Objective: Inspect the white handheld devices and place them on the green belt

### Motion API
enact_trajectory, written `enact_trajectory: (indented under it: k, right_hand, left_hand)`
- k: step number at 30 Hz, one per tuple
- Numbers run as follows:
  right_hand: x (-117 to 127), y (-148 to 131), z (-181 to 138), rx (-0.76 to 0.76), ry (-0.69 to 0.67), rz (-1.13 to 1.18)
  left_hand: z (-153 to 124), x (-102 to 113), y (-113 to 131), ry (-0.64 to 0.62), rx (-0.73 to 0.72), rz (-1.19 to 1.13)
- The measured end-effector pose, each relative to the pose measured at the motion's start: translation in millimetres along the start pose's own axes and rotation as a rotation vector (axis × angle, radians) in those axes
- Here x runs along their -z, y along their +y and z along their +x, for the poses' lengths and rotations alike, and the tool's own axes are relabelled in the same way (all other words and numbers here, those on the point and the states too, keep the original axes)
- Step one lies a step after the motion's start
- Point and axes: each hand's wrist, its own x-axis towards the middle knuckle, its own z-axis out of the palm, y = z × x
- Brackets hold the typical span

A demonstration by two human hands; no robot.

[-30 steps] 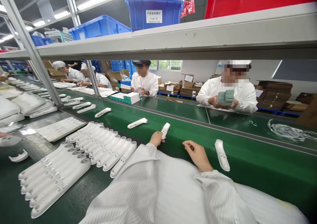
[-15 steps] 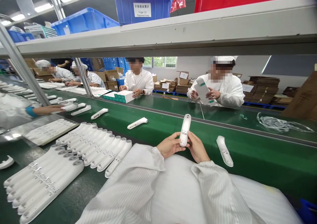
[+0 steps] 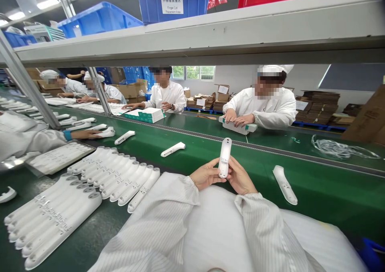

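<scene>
Upright between my two hands is a white plastic thermometer housing [image 3: 225,153], with two dark holes at its top and a recessed section lower down. My left hand [image 3: 207,175] grips its lower left side, fingers wrapped behind and thumb at the edge. On the right side, my right hand [image 3: 240,176] closes around the lower part, its fingertips partly hidden behind the housing. A similar white housing [image 3: 285,185] lies on the green conveyor belt [image 3: 252,171] to the right of my hands. Another loose housing [image 3: 173,149] rests on the belt to the left.
Rows of white housings [image 3: 54,220] lie on the table at left. A co-worker's hand [image 3: 86,134] with a blue wristband touches one on the belt. Overhead runs a shelf [image 3: 192,41] with blue bins [image 3: 173,1]. Across the belt, a co-worker presses a white box [image 3: 237,125].
The loose housings on the belt have shifted rightward. My hands keep holding the housing in nearly the same place. The co-worker opposite has lowered the white box to the surface.
</scene>
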Motion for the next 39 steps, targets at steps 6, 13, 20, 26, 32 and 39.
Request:
enact_trajectory:
  k: [6,13,20,26,32,39]
  right_hand:
    - [0.2,1.0,0.8,-0.014,0.021,0.011]
    - [-3.0,-1.6,-1.2,-0.011,0.024,0.023]
    - [0.1,3.0,0.9,0.065,0.023,0.034]
    - [-2.5,5.0,4.1,0.01,0.125,0.066]
    - [-1.9,-4.9,0.5,-0.138,0.113,0.24]
    - [-2.8,-8.1,-4.9,-0.154,0.012,0.255]
  left_hand:
    - [1.0,2.4,-0.9,-0.013,0.011,-0.005]
    - [1.1,2.2,-1.2,-0.003,-0.006,0.013]
    - [1.8,1.2,-3.4,0.014,-0.051,0.118]
    - [14.2,5.3,-15.8,0.247,-0.161,0.409]
    - [16.2,31.3,-1.9,0.746,-0.392,0.891]
    - [-7.3,62.1,31.1,1.25,-0.15,1.343]
